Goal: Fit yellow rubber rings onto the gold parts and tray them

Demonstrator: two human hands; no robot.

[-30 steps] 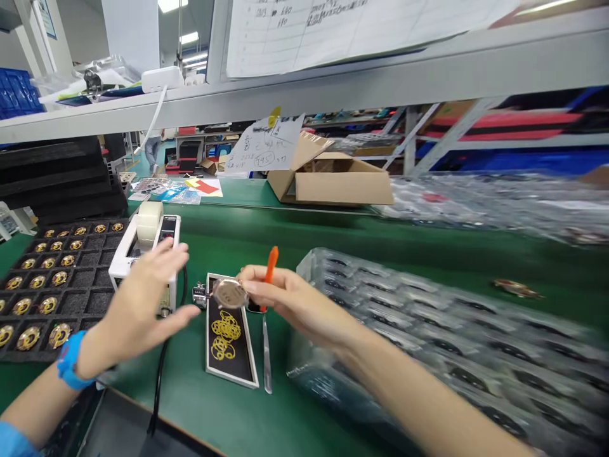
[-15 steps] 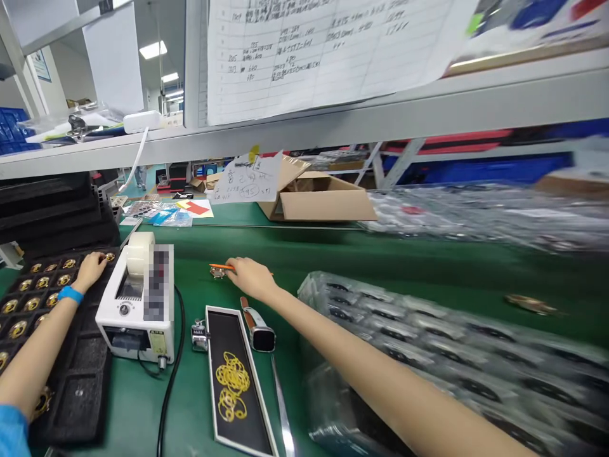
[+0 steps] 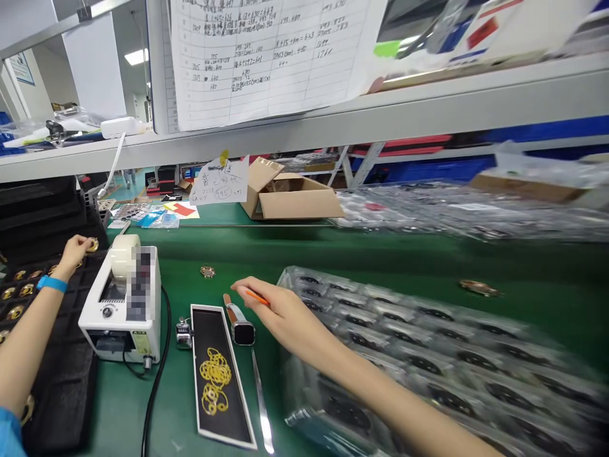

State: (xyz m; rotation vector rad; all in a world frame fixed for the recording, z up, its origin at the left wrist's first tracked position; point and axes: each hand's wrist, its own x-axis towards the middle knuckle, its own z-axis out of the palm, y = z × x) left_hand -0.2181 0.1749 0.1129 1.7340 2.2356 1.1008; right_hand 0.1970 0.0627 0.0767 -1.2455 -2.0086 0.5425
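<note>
One watch piece (image 3: 207, 272) now lies released on the bench (image 3: 184, 274), the right hand (image 3: 271, 301) curling its fingers round only an orange tool (image 3: 257, 296); handling apparently passes to the gold piece (image 3: 93, 244) the left hand (image 3: 72, 256) pinches.

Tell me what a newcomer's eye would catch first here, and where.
It would probably fall on the yellow rings in the narrow white-rimmed tray, low and left of centre. Next might be the white tape dispenser, standing left of that tray. Then come the left hand, at far left, holding a round gold piece, and the right hand, beyond the tray to its right, holding an orange tool.
</note>
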